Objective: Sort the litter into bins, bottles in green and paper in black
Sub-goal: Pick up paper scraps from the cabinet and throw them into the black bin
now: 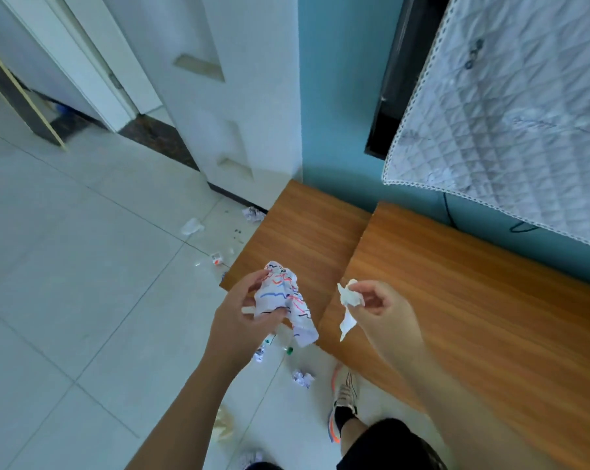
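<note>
Above the wooden bench (456,300), the left hand (242,310) grips scribbled crumpled paper (287,300), the right hand (381,307) pinches a tissue scrap (348,300); both light, soft, graspable anywhere.

Room as I find it: tiled floor, teal wall, wooden units.

Beneath me, pale grey floor tiles (83,266). Ahead, a white panelled door (219,96) beside the teal wall (337,96). Two orange-brown wooden tops (456,300) abut; a quilted white cover (507,113) hangs above.
</note>
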